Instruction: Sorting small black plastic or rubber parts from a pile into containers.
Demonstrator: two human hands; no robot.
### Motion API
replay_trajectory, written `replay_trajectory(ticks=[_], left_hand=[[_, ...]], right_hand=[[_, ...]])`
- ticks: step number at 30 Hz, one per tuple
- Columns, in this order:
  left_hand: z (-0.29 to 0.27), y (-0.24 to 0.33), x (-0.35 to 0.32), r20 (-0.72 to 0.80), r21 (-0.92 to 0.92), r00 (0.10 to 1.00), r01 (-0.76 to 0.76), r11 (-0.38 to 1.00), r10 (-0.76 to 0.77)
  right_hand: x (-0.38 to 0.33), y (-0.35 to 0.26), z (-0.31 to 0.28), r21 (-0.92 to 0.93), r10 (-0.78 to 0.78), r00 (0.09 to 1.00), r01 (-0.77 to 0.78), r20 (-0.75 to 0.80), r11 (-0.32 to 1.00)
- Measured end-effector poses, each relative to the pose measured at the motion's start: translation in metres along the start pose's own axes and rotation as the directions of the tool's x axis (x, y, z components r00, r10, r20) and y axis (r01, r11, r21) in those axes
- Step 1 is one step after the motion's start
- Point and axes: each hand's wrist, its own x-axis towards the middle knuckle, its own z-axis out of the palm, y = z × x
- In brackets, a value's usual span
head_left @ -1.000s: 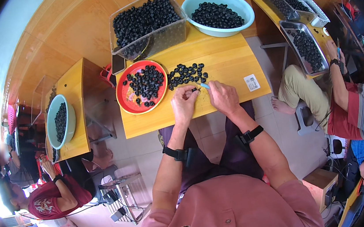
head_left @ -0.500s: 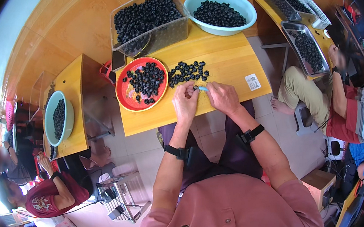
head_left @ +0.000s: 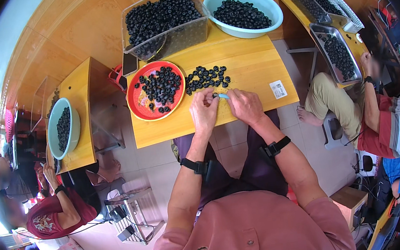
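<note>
Pale-blue and slim, the small tool [head_left: 223, 95] lies crosswise between both hands above the wooden surface [head_left: 252, 66], left hand [head_left: 204, 111] and right hand [head_left: 245, 105] fingers pinching its ends, dark beads [head_left: 206, 77] just beyond.

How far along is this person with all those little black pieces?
Some look handled: a red plate holds a batch of black pieces. In hand now: the left hand and right hand meet over a small light-blue thing, beside a loose pile on the yellow table. Left: seemingly most, with a clear tub and teal basin both full.
</note>
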Motion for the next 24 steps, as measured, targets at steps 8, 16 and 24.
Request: replay_trajectory(ticks=[8,16,24], left_hand=[[0.000,0.001,0.000,0.033,-0.109,0.996,0.082,0.991,-0.079],[-0.002,-0.003,-0.002,-0.008,-0.183,0.999,0.052,0.982,-0.054],[-0.011,0.002,-0.001,-0.053,-0.008,0.995,-0.085,0.996,0.084]], right_hand=[[0.000,0.000,0.000,0.008,0.023,1.000,-0.023,0.018,1.000],[0.002,0.000,0.003,-0.014,0.132,0.991,-0.132,0.002,0.991],[0.002,0.000,0.003,-0.041,0.123,0.992,-0.123,0.000,0.992]])
